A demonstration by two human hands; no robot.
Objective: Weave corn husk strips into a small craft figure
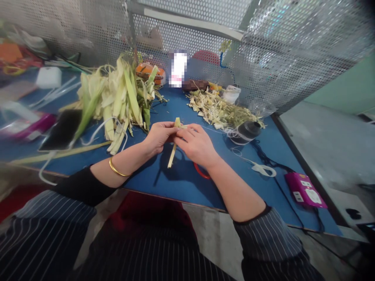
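Note:
Both hands meet over the middle of the blue table. Between their fingertips is a pale yellow-green strip of corn husk (172,156), its folded top standing above the fingers and a narrow tail hanging below. My left hand (159,136) pinches it from the left. My right hand (196,142) closes on it from the right, its fingertips partly hidden behind the knuckles. A thin white thread runs from near my right hand toward a spool of thread (244,132) with a dark top. Under my right wrist shows a red ring-shaped handle (202,171).
A heap of corn husks (117,93) lies at the left, beside a black phone (63,128) with a white cable. Husk scraps (216,107) are piled at the back right. A purple power strip (305,190) sits at the right edge. A perforated metal screen (187,35) stands behind.

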